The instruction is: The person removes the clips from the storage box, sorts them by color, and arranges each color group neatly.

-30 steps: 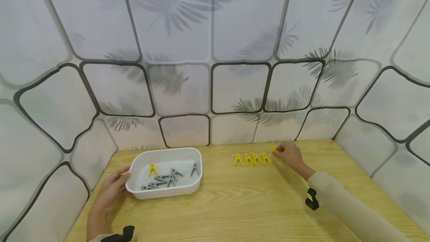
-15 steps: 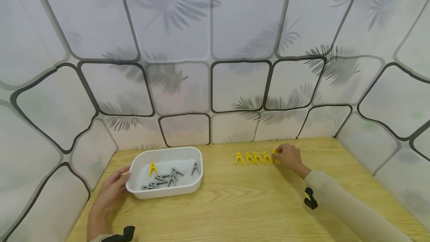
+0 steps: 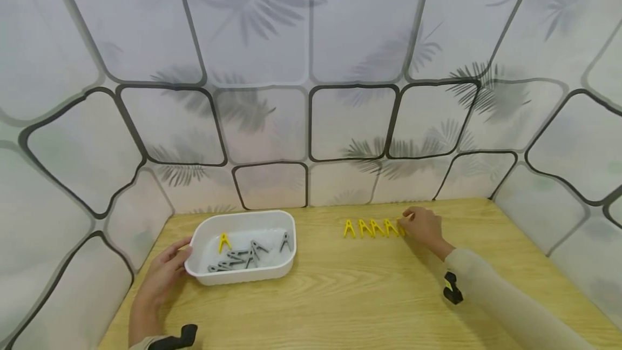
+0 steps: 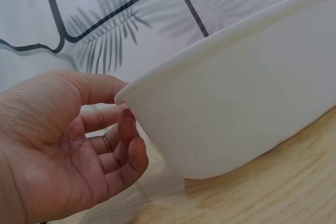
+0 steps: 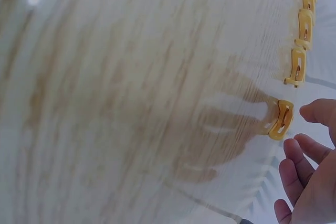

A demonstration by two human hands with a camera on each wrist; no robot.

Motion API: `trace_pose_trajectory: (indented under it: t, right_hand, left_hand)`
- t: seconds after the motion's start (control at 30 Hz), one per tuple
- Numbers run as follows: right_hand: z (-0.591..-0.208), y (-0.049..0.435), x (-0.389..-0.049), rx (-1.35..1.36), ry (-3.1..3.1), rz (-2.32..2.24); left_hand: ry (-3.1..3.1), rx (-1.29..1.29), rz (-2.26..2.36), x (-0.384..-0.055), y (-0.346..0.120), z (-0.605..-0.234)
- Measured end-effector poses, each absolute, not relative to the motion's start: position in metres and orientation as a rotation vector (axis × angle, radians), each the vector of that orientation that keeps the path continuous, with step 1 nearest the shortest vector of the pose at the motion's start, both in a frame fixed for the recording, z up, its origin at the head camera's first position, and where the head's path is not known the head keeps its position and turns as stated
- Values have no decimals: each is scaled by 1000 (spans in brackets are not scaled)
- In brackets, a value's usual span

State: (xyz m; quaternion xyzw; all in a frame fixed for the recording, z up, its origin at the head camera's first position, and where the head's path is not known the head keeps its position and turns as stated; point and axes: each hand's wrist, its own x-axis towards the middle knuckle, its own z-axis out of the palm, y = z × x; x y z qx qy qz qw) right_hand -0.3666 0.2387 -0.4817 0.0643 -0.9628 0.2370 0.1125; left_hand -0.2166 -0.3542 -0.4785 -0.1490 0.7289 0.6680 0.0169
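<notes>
In the head view, my left hand [image 3: 165,269] holds the left end of a white plastic basin [image 3: 243,274]. In the left wrist view, one digit meets the rim and the other fingers curl below it against the outer wall. Several grey clothespins [image 3: 259,246] and one yellow clothespin [image 3: 223,242] lie in the basin. My right hand [image 3: 424,227] is at the right end of a row of yellow clothespins [image 3: 349,229]. The right wrist view shows the end clothespin [image 5: 282,120] standing on the table, with a gap to my thumb and loosely bent fingers.
The wood-grain table [image 3: 330,296] carries both the basin and the row. A patterned curtain [image 3: 272,123] rises behind the table's back edge and along both sides. Dark wrist cameras [image 3: 452,288] sit on both forearms.
My right hand has set the last yellow clothespin at the right end of the row and let it go. My left hand and the basin have stayed put.
</notes>
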Motion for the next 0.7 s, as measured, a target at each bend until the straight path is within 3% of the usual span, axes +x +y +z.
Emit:
trace_pose_trajectory:
  t: [0.7]
  right_hand:
    - [-479, 239, -358, 230, -2816, 752]
  left_hand:
    - [2274, -445, 2079, -215, -353, -477]
